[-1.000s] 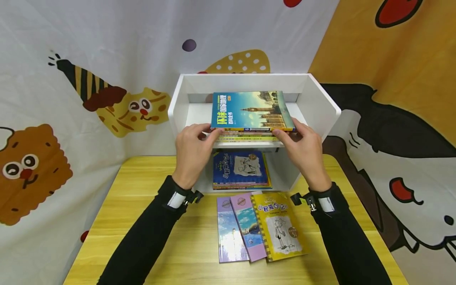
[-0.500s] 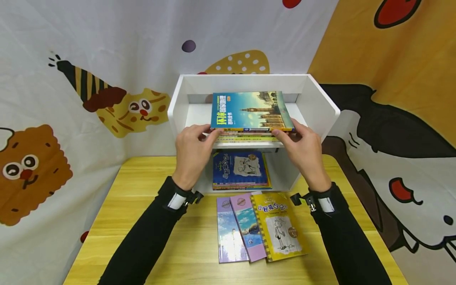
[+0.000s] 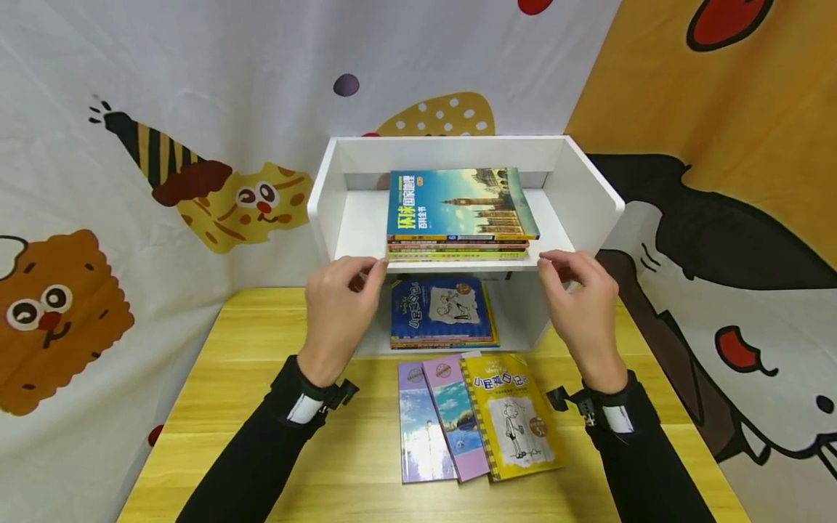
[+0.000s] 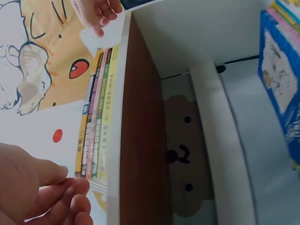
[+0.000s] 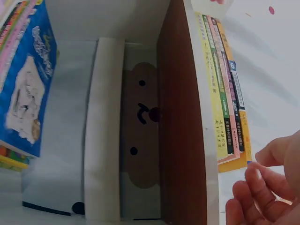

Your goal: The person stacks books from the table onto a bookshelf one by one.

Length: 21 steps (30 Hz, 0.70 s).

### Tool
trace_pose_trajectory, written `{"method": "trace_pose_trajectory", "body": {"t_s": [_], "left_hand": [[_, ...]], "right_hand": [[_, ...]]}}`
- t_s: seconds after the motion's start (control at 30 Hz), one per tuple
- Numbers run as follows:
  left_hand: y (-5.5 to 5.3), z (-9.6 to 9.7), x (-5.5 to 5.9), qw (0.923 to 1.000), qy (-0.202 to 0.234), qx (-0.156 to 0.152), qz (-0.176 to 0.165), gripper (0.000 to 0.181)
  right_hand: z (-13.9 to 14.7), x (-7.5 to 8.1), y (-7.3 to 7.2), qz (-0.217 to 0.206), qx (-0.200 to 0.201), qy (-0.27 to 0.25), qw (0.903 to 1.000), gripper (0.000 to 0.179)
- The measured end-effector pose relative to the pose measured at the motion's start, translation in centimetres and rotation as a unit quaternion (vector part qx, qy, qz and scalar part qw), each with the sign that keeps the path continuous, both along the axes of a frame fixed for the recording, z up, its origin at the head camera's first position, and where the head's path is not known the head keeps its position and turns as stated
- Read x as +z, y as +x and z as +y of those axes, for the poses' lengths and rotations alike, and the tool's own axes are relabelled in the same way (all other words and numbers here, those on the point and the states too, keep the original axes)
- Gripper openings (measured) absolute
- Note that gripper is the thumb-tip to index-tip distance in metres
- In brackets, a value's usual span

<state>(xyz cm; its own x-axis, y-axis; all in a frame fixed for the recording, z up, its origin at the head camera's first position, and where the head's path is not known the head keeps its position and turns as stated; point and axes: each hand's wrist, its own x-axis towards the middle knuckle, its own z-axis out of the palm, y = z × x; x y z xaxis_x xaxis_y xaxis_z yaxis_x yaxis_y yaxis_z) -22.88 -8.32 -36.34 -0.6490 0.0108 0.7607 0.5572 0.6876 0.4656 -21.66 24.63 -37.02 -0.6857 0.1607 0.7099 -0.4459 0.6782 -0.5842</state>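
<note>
A stack of books (image 3: 461,203) lies flat on the upper level of a white shelf (image 3: 588,192); its top book has a blue cover with a clock tower. My left hand (image 3: 341,316) hovers just off the stack's lower left corner, fingers loosely bent and holding nothing. Off the opposite corner is my right hand (image 3: 583,316), thumb and fingertips close together with nothing between them. In the left wrist view, the left hand's fingers (image 4: 70,194) are near the ends of the spines (image 4: 99,122). The right wrist view has the right hand (image 5: 269,187) beside the same stack.
On the lower level sits another stack, topped by a blue comic-style book (image 3: 439,309). Two purple-edged books (image 3: 421,428) and a yellow book (image 3: 516,421) overlap on the wooden table (image 3: 340,450) in front. A cartoon-print curtain (image 3: 216,73) hangs behind.
Both hands have let go of the upper stack's front corners and moved outward and toward me. The stack stays in place on the shelf.
</note>
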Motion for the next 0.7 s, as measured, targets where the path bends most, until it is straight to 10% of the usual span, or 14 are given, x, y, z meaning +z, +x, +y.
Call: {"method": "trace_pose_trajectory", "body": {"t_s": [0.37, 0.7], "left_hand": [[0.5, -2.2, -6.9, 0.9925, -0.015, -0.026, -0.119, 0.025], [2.2, -2.4, -15.8, 0.9514, -0.01, -0.053, -0.303, 0.024]], "right_hand": [[1.0, -6.0, 1.5, -0.084, 0.031, 0.07, 0.9935, 0.014], [2.6, -14.0, 2.9, -0.279, -0.002, 0.11, 0.9541, 0.029]]}}
